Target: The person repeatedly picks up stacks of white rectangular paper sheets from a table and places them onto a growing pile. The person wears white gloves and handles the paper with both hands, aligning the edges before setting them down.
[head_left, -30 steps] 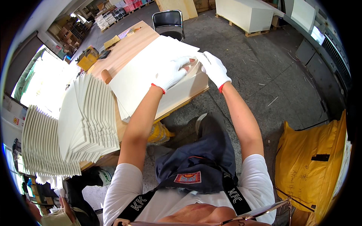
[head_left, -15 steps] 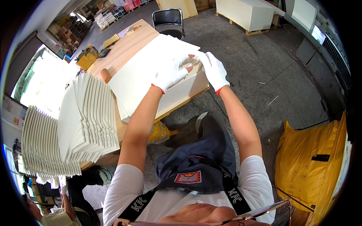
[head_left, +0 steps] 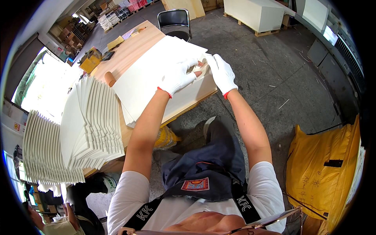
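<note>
A stack of large white paper sheets [head_left: 149, 78] lies on a wooden table [head_left: 129, 51]. My left hand [head_left: 178, 76], in a white glove with a red cuff, rests on the stack near its right corner with fingers pinching the edge. My right hand [head_left: 221, 72], gloved the same way, grips the corner of the sheets at the table's right edge. Both hands meet at that corner.
Fanned piles of folded white sheets [head_left: 74, 133] fill the table's near left. A yellow box [head_left: 91, 59] and a black chair [head_left: 174, 21] stand farther off. A yellow sack [head_left: 323, 164] sits at right, and a white block on a pallet [head_left: 254, 13] stands on the concrete floor.
Both hands stay at the stack's right corner; fingers shifted slightly on the sheet edges. The stack has not moved noticeably.
</note>
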{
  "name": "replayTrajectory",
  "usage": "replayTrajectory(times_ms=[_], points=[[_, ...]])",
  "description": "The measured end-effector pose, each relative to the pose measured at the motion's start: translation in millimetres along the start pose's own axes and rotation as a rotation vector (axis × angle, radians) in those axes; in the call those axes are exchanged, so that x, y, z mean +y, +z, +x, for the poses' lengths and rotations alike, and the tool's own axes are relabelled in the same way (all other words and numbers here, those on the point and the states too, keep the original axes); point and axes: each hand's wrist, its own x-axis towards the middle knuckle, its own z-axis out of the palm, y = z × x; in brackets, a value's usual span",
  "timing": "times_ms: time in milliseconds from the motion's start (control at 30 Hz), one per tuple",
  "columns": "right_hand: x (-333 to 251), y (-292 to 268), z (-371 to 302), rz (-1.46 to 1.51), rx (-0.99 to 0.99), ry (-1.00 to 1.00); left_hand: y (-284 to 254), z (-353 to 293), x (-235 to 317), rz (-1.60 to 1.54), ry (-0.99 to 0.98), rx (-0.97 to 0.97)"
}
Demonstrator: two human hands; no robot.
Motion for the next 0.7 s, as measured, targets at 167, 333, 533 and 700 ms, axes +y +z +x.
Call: replayTrajectory(times_ms=[167, 333, 533, 700], points=[[-2, -1, 0, -0.025, -0.015, 0.015, -2, -2, -1, -0.051, 0.05, 0.046], [1, 4, 0, -0.033, 0.02, -0.02, 3, 2, -11, 0.02, 0.218, 0.126], [4, 3, 1, -0.04, 0.015, -0.006, 3, 0, -4, 0.06, 0.066, 0.032], [2, 3, 0, -0.03, 0.014, 0.016, 2, -1, -1, 0.03, 0.047, 0.022]])
